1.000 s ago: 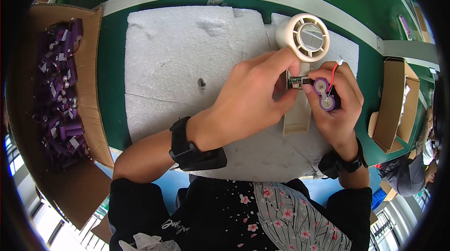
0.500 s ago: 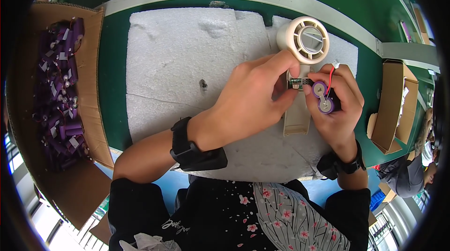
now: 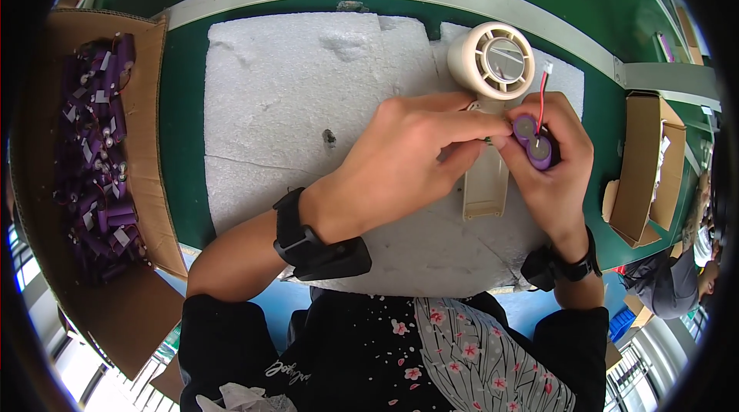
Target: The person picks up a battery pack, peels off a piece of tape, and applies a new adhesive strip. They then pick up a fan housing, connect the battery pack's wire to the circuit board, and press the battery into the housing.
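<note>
On my feed, a green table (image 3: 185, 143) spans the scene. A large white foam slab (image 3: 269, 96) lies on it. At the left stands a big cardboard box (image 3: 146, 150) with many purple cells (image 3: 100, 158) inside; a smaller cardboard box (image 3: 637, 166) sits at the right. Toward the slab's right side I have a cream handheld fan (image 3: 493, 62), round head at the far end, open handle running nearer. The left hand (image 3: 404, 154) reaches across that handle, thumb and index drawn together; I can't tell what they pinch, though a bit of green (image 3: 488, 140) shows there. The right hand (image 3: 558, 158), just right of the handle, grasps a two-cell purple battery pack (image 3: 533, 141). Its red-and-black wire (image 3: 543, 96) rises toward the far side, ending in a small white connector (image 3: 547, 67).
</note>
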The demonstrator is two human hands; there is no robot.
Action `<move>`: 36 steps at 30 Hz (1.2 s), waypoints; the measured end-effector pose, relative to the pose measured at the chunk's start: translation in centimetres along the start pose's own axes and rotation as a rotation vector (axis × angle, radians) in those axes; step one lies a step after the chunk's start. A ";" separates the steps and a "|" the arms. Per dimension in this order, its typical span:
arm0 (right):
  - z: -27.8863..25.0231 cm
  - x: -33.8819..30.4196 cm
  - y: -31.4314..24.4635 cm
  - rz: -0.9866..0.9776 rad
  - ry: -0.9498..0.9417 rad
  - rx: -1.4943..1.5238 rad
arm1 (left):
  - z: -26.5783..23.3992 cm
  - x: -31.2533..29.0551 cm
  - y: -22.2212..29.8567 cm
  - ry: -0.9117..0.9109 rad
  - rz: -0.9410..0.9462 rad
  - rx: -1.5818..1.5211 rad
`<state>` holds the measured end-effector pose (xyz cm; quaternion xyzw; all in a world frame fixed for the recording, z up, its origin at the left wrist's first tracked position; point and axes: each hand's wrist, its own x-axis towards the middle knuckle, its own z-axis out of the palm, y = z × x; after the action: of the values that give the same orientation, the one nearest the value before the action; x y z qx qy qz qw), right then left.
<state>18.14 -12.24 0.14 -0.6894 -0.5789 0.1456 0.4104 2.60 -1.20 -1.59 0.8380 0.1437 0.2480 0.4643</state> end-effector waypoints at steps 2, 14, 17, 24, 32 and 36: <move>-0.5 0.1 0.4 0.097 -0.051 0.111 | 0.0 0.1 0.2 -0.006 -0.030 -0.035; -8.6 -3.7 -2.6 -0.163 -0.274 1.611 | 0.1 -0.1 -0.4 -0.003 -0.055 -0.087; -10.2 -6.0 -2.7 -0.061 -0.107 1.753 | -0.1 -0.5 -0.6 -0.042 -0.051 -0.034; -7.2 -2.6 -3.7 0.016 0.013 1.741 | -0.3 0.3 0.0 -0.093 -0.110 -0.189; -7.3 -2.9 -3.7 0.020 -0.006 1.772 | 0.0 0.2 0.1 -0.094 -0.174 -0.217; -7.3 -2.9 -3.8 0.013 -0.032 1.797 | -0.1 -0.1 0.1 -0.091 -0.166 -0.141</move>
<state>19.66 -17.84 6.70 -0.1097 -0.2484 0.5556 0.7859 2.50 -1.24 -1.46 0.7989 0.1739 0.1799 0.5469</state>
